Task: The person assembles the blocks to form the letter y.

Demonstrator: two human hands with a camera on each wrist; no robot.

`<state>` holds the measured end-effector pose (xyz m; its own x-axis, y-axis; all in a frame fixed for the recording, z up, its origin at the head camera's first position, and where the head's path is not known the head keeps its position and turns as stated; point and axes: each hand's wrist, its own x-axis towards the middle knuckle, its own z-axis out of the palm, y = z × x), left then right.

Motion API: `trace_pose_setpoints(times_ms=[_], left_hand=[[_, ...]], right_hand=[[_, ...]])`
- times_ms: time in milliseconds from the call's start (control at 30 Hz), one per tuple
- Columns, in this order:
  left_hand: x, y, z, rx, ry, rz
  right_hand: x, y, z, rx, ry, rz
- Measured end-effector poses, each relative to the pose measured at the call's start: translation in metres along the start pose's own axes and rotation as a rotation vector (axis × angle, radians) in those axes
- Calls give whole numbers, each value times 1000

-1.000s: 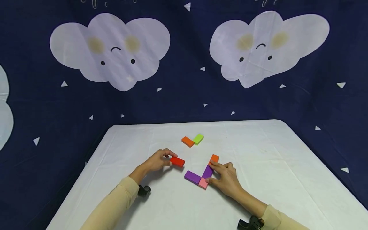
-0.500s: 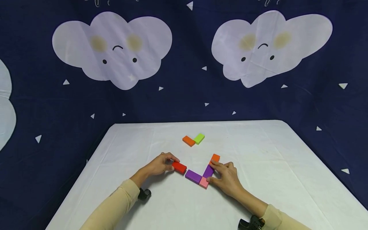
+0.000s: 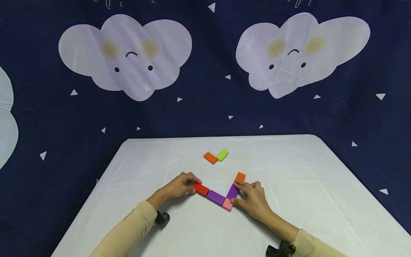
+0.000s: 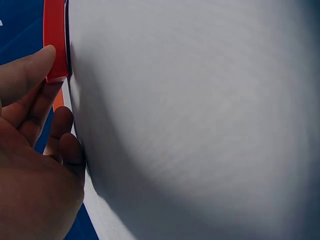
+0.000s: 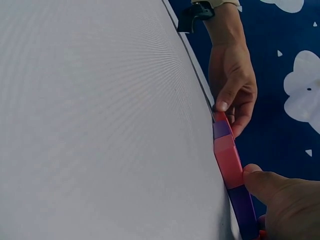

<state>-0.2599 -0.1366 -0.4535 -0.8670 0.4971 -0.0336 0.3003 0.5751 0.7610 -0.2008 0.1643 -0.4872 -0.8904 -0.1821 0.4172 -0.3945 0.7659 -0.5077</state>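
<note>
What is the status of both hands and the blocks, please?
Left hand pinching red block, in line with left purple block. Right hand touching pink block. No obstruction seen; far orange block, green block beyond.

no readable text, pale script fragments (image 3: 108,3) at top of navy backdrop (image 3: 205,110), cut off, illegible

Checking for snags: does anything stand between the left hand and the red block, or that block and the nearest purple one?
Nothing visible: the left hand pinches the red block, whose free end meets or nearly meets the nearest purple block.
</note>
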Motion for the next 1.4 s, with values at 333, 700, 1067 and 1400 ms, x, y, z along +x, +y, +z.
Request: trace_pose_setpoints(times_ms=[333,700,1067,1400], left_hand=[[0,1,1,3,-10,16],[-1,3,2,-19,-17,-9],[0,3,3,-12,-15,-4],[0,3,3,0,-15,3]], right_hand=[[-1,1,1,1,-6,14],[-1,0,1,-1,-14,25],[-1,1,2,-3,-4,17],[-1,0,1,0,-5,21]])
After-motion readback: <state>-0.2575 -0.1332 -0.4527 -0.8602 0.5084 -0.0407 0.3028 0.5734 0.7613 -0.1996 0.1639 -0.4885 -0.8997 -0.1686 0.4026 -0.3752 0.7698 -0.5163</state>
